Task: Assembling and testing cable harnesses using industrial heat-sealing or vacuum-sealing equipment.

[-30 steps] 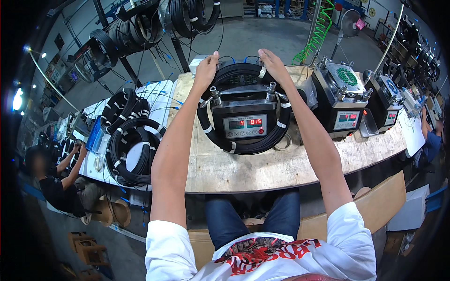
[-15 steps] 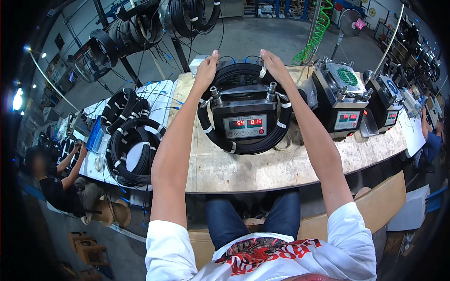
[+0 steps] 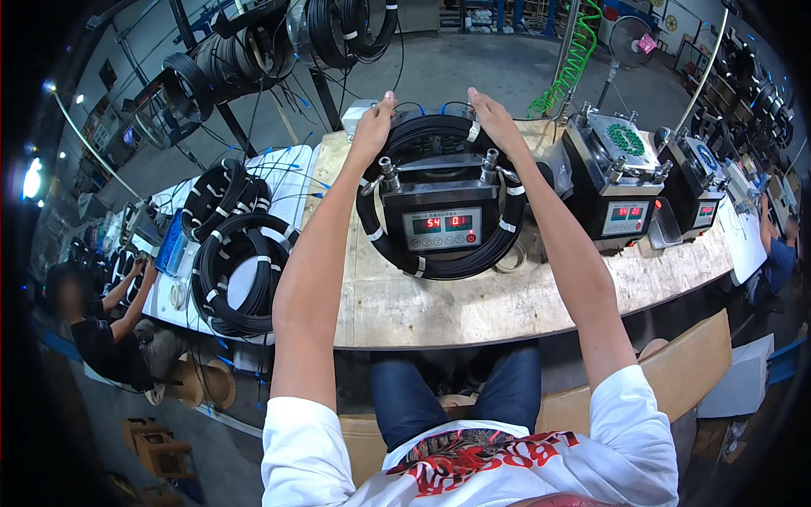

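Note:
A coil of black cable [image 3: 369, 232], bound with white ties, hangs around a dark box-shaped machine [image 3: 439, 188] with a metal clamp bar and a lit red digital display. My left hand [image 3: 373, 128] is at the far left of the coil, its thumb side up. Opposite it, my right hand [image 3: 497, 122] is at the far right, beside a white tie. The fingers of both hands are mostly hidden, so their grip does not show. Behind the coil, thin cables with blue ends run between the hands.
More bound black coils [image 3: 245, 275] lie on a white table to the left. Two similar machines [image 3: 621, 182] stand at right, green parts on the nearer one's top. A cream ring [image 3: 510, 258] lies beside the coil. Co-workers [image 3: 110, 313] sit at left and far right.
The reading on the machine's display has changed. Both hands and the coil stay almost exactly where they were.

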A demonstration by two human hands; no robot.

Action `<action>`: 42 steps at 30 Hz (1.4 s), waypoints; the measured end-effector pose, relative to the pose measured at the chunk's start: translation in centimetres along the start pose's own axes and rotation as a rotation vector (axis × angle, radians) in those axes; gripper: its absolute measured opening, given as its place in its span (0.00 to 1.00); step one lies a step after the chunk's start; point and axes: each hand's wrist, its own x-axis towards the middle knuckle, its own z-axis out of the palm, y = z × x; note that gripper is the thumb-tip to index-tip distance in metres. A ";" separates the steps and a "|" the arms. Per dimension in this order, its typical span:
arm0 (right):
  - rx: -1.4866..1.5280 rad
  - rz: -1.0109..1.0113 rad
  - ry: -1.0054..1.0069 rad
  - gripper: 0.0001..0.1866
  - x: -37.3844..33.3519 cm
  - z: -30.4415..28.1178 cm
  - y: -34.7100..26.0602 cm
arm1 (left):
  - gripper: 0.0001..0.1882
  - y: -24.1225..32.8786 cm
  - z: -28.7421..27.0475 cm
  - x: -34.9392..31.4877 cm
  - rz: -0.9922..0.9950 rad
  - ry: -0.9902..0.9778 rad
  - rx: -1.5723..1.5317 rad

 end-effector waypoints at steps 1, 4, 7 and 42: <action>0.019 -0.024 0.014 0.37 0.1 0.1 0.3 | 0.38 0.0 0.1 0.1 0.001 0.004 0.011; 0.052 -0.040 0.015 0.37 0.3 0.2 0.4 | 0.42 -0.3 0.0 0.2 0.020 0.036 0.022; 0.059 -0.037 0.019 0.37 0.3 -0.2 0.8 | 0.41 0.3 0.4 -0.1 0.013 0.023 0.035; 0.106 -0.048 0.000 0.36 -0.2 0.0 -0.2 | 0.39 -0.6 0.0 0.1 0.041 0.033 -0.044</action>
